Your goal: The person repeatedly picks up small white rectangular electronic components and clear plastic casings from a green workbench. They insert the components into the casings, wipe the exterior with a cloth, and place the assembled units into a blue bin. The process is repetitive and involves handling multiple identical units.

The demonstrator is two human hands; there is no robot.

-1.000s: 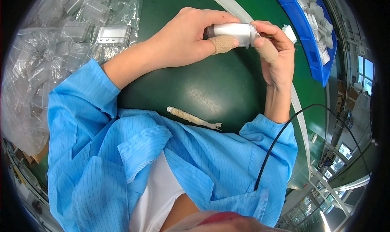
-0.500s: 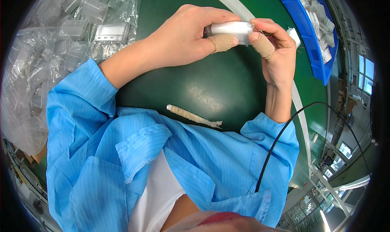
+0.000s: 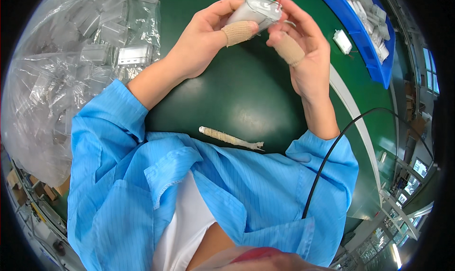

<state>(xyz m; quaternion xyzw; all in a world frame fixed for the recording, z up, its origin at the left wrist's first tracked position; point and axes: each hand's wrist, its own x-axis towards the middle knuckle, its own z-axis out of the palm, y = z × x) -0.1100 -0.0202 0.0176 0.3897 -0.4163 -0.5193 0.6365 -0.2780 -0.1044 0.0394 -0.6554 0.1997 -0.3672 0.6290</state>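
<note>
My left hand [image 3: 208, 36] is closed round a clear plastic case [image 3: 266, 9] with a white block inside, its bandaged thumb lying along the near side. The case is tilted, its see-through end up and to the right. At that end is my right hand [image 3: 303, 43], thumb and fingers half curled and apart; motion blurs the fingertips, and whether they touch the case is unclear. This thumb also wears a tan bandage. A slim stick wrapped in tan tape [image 3: 230, 137], frayed at one end, lies on the green table [image 3: 213, 98] close to my body.
Clear plastic bags [image 3: 38, 100] with several clear cases cover the left side. One white-filled case [image 3: 134, 55] lies on them. At the right, a white block with wires [image 3: 342, 41] lies beside a blue bin [image 3: 365, 48] of white pieces. A black cable [image 3: 327, 155] crosses my right sleeve.
The case has shifted up and left and tilted, its right end rising. My right hand has come off its close grip on that end, fingers spreading. The white block by the bin is now uncovered.
</note>
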